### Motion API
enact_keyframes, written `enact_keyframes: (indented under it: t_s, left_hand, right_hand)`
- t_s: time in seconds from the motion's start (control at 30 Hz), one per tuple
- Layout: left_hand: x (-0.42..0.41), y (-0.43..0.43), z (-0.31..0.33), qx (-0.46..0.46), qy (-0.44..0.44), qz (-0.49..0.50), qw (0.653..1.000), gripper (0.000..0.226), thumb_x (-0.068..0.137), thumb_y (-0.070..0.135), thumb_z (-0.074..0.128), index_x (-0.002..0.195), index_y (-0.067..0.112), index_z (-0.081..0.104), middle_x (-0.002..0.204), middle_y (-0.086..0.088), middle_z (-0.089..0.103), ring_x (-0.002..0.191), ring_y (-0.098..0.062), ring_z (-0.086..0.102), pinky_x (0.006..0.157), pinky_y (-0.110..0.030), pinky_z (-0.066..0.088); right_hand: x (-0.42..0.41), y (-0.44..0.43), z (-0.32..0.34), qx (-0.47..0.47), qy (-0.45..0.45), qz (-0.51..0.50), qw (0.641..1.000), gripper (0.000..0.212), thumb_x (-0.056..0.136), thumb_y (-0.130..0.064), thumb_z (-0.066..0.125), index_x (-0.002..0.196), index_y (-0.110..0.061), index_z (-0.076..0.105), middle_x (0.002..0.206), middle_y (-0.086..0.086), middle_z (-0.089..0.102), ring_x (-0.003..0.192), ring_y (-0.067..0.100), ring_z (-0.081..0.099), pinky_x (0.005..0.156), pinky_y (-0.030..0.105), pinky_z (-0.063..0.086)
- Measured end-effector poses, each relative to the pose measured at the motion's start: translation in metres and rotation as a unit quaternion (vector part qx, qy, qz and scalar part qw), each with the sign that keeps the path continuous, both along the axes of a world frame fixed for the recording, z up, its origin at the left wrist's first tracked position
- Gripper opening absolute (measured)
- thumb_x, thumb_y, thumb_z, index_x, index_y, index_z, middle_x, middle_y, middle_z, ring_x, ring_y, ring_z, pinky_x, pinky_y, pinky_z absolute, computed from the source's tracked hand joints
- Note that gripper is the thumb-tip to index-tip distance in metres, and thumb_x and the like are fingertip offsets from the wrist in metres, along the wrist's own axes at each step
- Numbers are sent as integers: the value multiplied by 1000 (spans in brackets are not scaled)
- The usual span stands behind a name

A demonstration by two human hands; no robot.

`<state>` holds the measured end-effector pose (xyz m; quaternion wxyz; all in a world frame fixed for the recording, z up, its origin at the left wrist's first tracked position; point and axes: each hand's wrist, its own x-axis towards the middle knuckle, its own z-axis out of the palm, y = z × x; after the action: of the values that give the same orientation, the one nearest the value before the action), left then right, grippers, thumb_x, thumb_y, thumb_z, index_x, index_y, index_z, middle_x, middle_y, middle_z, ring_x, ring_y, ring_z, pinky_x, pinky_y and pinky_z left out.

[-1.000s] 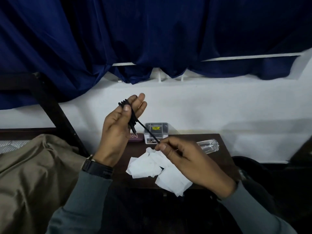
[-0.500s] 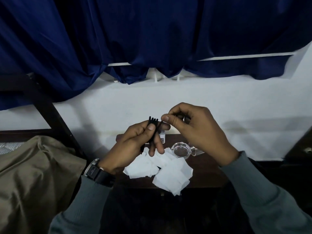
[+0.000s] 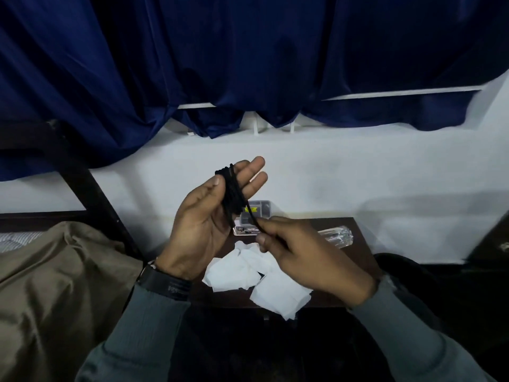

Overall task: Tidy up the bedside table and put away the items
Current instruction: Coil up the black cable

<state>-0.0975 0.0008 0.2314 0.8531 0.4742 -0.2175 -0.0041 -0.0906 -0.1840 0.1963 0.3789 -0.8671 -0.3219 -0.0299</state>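
Cable [image 3: 232, 197], black and thin, sits coiled around the fingers of my left hand [image 3: 203, 224], which is half open with the thumb pressing the loops at 12 o'clock above the bedside table [image 3: 355, 260]. My right hand [image 3: 305, 257] pinches the loose tail at about 4 o'clock from the coil. If my thumb eases, I expect the loops to spring off onto the tissues [image 3: 248, 271]; tugging the tail too hard could drag the coil apart.
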Motion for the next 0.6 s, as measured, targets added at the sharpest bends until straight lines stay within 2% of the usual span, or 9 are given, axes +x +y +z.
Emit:
enact_keyframes:
  t_s: [0.07,0.13,0.27,0.33,0.4,0.43,0.5,0.53,0.6]
  left_hand:
    - [6,-1,-9,61,0,57,997,45,105,21,36,142,-2,48,140,-12,66,131,-29,63,97,-28,55]
    - [10,0,-19,115,-7,82,990,42,108,21,39,143,0,47,138,-10,68,130,-28,64,98,-28,55]
    - [10,4,-31,263,-11,107,959,38,110,29,43,144,16,55,126,-9,75,119,-25,71,96,-34,57]
    - [8,3,-35,304,-12,109,946,37,107,35,46,138,25,64,123,-13,74,119,-32,70,106,-51,52]
    - [5,2,-34,321,-19,94,942,35,108,37,45,131,25,67,111,-22,73,106,-41,71,98,-60,54]
    - [4,1,-31,342,-32,92,935,33,109,37,43,126,24,68,98,-19,73,92,-40,71,84,-53,58]
    - [3,-1,-27,369,-57,95,923,31,111,34,40,108,31,71,74,0,69,66,-18,64,63,-26,50]
    - [3,-2,-26,364,-61,94,925,34,112,32,39,97,35,70,67,5,65,59,-10,59,59,-18,46]
    - [2,-5,-25,332,-54,94,937,38,111,30,39,91,34,71,61,6,60,54,-6,53,55,-14,43]
  right_hand:
    - [-8,0,3,-20,-60,-22,998,19,105,-28,53,109,-17,67,83,-9,61,79,7,55,72,30,46]
    - [-14,-1,11,-15,-99,-50,994,19,102,-31,56,111,-21,70,85,-7,65,80,9,57,74,33,49]
    - [-19,-5,22,47,-115,-72,990,15,95,-27,69,108,-30,76,92,-17,74,76,-9,61,73,7,43]
    - [-17,-5,24,95,-89,-87,988,7,91,-26,72,96,-31,74,81,-21,73,64,-1,64,64,6,41]
    - [-15,-5,24,130,-65,-90,985,5,89,-28,76,91,-32,74,79,-16,73,59,8,63,60,9,39]
    - [-15,-6,23,136,-71,-99,983,6,87,-30,79,90,-33,75,81,-12,69,60,10,62,60,10,39]
    - [-14,-7,22,143,-70,-114,981,9,84,-33,83,91,-36,77,86,-9,60,62,13,59,61,12,39]
    - [-13,-6,21,159,-54,-115,979,10,84,-32,83,91,-36,78,90,-8,59,64,14,59,62,13,42]
    - [-13,-4,19,211,-15,-104,972,12,86,-27,82,93,-35,78,97,-9,60,71,16,66,67,24,53]
